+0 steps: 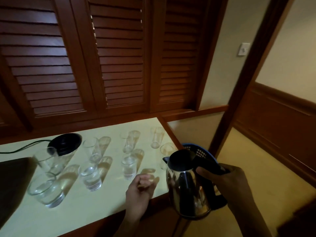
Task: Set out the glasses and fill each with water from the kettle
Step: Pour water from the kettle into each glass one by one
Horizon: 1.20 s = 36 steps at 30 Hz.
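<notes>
— Any lettering legible on the kettle (184,189)?
— None; plain steel, black lid, no brand mark to be read.
— On the round black base (65,143) or the wall plate (243,49)?
— Nothing readable; too blurred and small to tell.
— On the glasses (129,166) or the blue basket (201,152)?
— No print, number or label legible anywhere.

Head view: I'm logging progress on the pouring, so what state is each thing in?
Kettle: held in the air, upright, lid shut.
Right hand: grips the handle.
Left hand: fingers curled, holding nothing.
Kettle base: on the table, bare.
Near glasses: upright, water inside.
Far glasses: upright, contents unclear.
</notes>
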Each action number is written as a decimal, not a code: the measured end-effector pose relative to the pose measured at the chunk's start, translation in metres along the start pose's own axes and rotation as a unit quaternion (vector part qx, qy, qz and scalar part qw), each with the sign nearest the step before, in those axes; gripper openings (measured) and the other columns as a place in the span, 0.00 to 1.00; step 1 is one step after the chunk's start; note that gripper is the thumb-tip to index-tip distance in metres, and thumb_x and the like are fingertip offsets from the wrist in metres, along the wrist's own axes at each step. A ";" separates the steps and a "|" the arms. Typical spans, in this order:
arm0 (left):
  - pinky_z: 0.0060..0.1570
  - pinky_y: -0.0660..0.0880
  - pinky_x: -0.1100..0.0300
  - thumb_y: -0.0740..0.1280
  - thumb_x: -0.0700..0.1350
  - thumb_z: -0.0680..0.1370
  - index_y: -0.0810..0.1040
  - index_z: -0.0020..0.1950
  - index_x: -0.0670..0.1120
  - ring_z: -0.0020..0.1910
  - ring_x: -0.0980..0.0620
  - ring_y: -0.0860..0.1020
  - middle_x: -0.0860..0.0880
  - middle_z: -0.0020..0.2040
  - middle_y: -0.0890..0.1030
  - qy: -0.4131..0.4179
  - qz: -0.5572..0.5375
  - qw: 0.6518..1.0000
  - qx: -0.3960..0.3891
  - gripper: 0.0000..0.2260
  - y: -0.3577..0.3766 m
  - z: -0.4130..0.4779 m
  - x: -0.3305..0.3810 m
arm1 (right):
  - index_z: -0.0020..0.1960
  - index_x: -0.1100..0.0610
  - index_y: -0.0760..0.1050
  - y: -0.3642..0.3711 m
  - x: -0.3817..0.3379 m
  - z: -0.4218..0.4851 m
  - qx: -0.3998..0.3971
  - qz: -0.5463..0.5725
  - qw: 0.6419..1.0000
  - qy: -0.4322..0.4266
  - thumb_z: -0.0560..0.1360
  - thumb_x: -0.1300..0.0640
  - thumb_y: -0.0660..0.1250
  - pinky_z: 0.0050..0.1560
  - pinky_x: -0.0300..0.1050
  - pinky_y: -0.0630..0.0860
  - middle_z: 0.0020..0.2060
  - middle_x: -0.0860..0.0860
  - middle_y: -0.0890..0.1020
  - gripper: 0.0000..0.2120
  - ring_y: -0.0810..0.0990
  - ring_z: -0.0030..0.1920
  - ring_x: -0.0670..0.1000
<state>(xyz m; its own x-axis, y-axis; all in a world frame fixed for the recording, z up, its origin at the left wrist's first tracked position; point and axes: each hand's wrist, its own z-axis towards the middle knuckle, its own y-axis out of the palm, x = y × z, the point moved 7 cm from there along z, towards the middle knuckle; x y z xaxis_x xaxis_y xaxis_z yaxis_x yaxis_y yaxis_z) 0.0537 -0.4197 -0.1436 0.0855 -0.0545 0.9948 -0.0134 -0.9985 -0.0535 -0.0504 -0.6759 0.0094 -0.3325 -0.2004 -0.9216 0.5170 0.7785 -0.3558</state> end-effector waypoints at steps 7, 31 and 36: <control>0.66 0.70 0.63 0.85 0.45 0.66 0.67 0.80 0.50 0.69 0.59 0.70 0.55 0.72 0.74 0.069 0.028 0.997 -0.006 0.46 0.059 0.049 0.028 | 0.40 0.56 0.87 -0.025 0.001 -0.013 0.012 0.012 1.000 0.014 0.57 0.48 0.83 0.30 0.42 0.73 0.25 0.48 0.84 0.16 0.80 0.22 0.43; 0.62 0.80 0.57 0.84 0.52 0.60 0.79 0.62 0.66 0.63 0.58 0.82 0.56 0.60 0.85 0.093 -0.016 0.994 -0.053 0.33 0.025 0.029 0.023 | 0.49 0.58 0.85 -0.018 -0.012 -0.031 -0.036 -0.041 0.998 0.005 0.64 0.51 0.81 0.23 0.33 0.69 0.24 0.44 0.81 0.17 0.77 0.23 0.40; 0.65 0.80 0.50 0.85 0.39 0.65 0.79 0.67 0.55 0.64 0.56 0.82 0.54 0.62 0.85 0.094 0.001 0.995 -0.033 0.33 -0.012 0.003 0.017 | 0.47 0.56 0.85 -0.003 -0.020 -0.038 -0.081 -0.070 0.994 -0.013 0.52 0.41 0.79 0.33 0.44 0.78 0.36 0.51 0.87 0.29 0.85 0.36 0.51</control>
<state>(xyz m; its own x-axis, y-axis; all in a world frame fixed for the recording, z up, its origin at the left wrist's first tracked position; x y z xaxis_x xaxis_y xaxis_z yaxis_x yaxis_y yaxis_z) 0.0582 -0.4083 -0.1262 -0.1028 -0.0479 0.9935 -0.0795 -0.9953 -0.0562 -0.0758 -0.6517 0.0350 -0.3707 -0.3273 -0.8692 0.3327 0.8270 -0.4533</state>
